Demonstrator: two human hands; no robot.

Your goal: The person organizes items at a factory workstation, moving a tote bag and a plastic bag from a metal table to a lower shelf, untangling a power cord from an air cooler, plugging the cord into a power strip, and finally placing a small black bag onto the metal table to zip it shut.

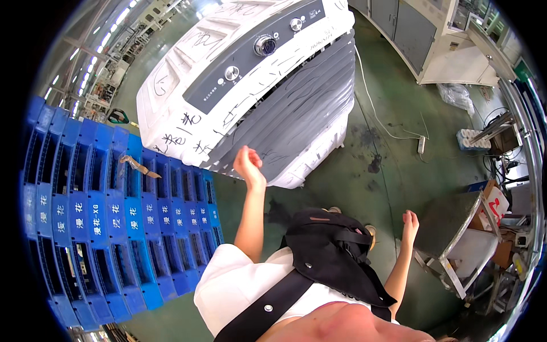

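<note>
Your left hand (248, 166) is loosely half-curled, looks empty, machine (250, 94) just ahead (can't tell if it's touching), pallets (115, 219) off to its left. Your right hand (410, 225)'s half-curled too, nothing in it, stand (450, 222) just right.

On my remote feed I look through the left head-worn fisheye, steeply down and forward: the white shirt (227, 275) lies very close below, the three-knobbed appliance (259, 94) stands farther ahead, and the stacked blue pallets (115, 216) bow toward the left rim.
</note>
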